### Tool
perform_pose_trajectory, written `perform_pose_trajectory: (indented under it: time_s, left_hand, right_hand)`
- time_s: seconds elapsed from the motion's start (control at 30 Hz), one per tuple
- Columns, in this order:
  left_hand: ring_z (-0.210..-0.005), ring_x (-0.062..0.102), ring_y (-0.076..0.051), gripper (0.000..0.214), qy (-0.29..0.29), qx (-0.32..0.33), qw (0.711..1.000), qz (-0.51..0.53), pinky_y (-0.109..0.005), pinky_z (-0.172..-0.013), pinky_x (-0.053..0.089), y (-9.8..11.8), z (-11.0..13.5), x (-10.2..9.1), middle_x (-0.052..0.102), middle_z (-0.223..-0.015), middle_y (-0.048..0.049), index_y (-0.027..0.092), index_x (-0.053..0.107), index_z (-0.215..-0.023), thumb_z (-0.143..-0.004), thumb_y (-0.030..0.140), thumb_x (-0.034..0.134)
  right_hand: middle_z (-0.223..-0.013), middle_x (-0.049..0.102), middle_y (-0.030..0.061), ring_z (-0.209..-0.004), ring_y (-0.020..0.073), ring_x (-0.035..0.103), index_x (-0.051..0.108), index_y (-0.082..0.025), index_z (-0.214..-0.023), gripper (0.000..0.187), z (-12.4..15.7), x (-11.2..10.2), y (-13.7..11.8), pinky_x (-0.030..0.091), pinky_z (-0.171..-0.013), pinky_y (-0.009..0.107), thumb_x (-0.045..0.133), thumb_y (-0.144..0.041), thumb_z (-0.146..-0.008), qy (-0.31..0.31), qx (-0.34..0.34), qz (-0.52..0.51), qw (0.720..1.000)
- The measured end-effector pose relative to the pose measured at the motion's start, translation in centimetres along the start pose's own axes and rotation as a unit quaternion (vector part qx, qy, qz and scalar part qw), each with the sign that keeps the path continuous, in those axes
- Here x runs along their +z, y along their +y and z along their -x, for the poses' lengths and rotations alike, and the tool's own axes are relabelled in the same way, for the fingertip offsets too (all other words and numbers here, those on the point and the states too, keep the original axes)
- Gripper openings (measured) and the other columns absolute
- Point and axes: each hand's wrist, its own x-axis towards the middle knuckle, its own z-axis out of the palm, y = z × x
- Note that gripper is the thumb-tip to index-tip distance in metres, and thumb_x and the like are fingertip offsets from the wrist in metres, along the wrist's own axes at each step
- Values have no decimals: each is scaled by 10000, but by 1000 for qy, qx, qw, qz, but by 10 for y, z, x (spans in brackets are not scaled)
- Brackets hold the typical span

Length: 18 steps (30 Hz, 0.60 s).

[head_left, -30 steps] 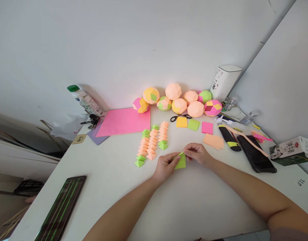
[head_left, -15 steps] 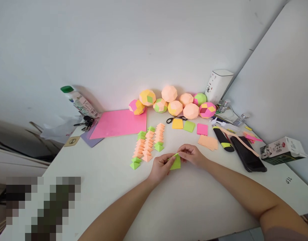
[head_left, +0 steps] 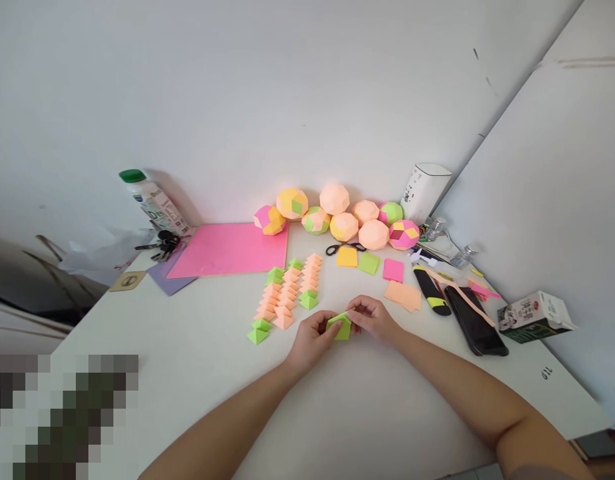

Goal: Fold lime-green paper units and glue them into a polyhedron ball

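Observation:
Both hands grip one small sheet of green paper (head_left: 343,331), which has a fold along its upper side. My left hand (head_left: 315,339) pinches its left part between thumb and fingers. At the upper right edge, my right hand (head_left: 371,316) pinches the same paper with thumb and forefinger. Left of the hands lie rows of folded paper pieces (head_left: 289,290), mostly peach with some green ones. Beyond the hands are small stacks of yellow paper (head_left: 346,257), green paper squares (head_left: 369,263), pink paper (head_left: 393,270) and fanned peach paper (head_left: 403,295).
Several faceted paper balls (head_left: 334,199) stand along the wall, with black scissors (head_left: 332,250) in front. A pink board (head_left: 227,250) and a bottle (head_left: 155,203) are at left. Rightward lie a utility knife (head_left: 431,291), a phone (head_left: 475,323) and a milk carton (head_left: 535,317).
The green paper's upper edge is now bent over, where before more of the sheet stood flat. Both hands stay on it. The view has shifted slightly right and up.

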Motion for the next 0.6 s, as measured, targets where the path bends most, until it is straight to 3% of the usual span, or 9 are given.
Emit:
perform_pose_trajectory:
  time_s: [0.17, 0.6]
  left_hand:
    - [-613, 531, -136, 326, -14, 16, 1000, -10, -236, -538, 405, -1, -1, 0, 635, -715, -33, 151, 658, -835, -780, 461, 573]
    - [-485, 446, -95, 320, 1, 5, 1000, 27, -219, -455, 358, 0, -2, 1, 560, -600, 8, 142, 629, -812, -744, 454, 614]
  right_hand:
    - [-651, 612, -3, -531, 108, 563, 631, -172, -797, 217, 3, 3, -3, 494, -516, 245, 657, -385, -766, -24, -11, 67, 997]
    - [-552, 615, -8, -461, 123, 587, 638, -159, -770, 277, 0, 0, 1, 478, -461, 247, 661, -434, -750, -8, 9, 53, 999]
